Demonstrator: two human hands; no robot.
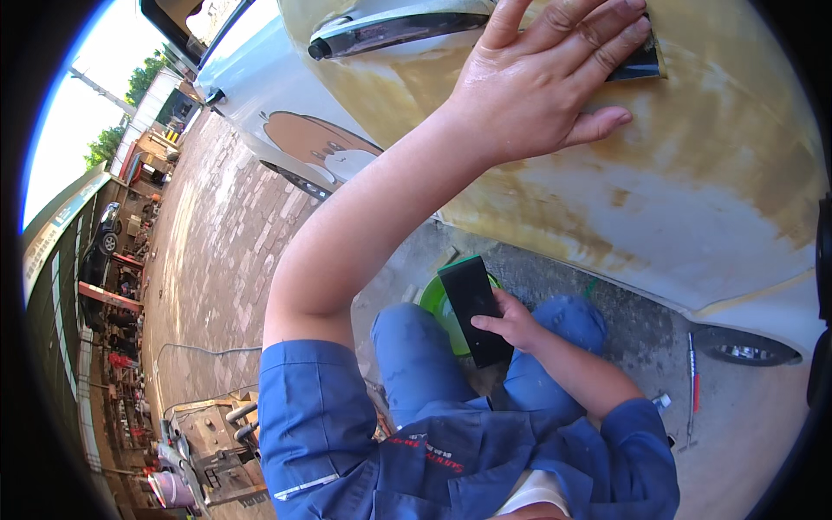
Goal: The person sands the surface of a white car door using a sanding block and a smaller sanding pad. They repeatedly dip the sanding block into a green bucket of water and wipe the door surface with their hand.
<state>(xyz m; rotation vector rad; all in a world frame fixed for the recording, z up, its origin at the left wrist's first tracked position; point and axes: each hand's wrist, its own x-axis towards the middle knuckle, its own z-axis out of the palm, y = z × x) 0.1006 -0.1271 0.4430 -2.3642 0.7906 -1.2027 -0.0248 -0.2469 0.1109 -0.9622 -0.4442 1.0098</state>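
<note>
My left hand (542,82) lies flat with fingers spread on the sanded body panel (555,195) of a vehicle, which is patchy yellow-brown and pale. Under its fingertips is a dark flat piece with a tan edge (643,65), perhaps sandpaper; the hand covers most of it. My right hand (516,322), down between my knees, grips a long black sanding block (472,299) with a green edge, thumb on its face. Behind the block, partly hidden, stands a bright green basin (433,296).
A door handle (403,35) sits left of my left hand. A red-handled tool (695,390) lies on the ground at right, near a wheel (747,354). A wooden stand with machine parts (217,442) is at lower left; a hose (208,348) crosses the brick paving.
</note>
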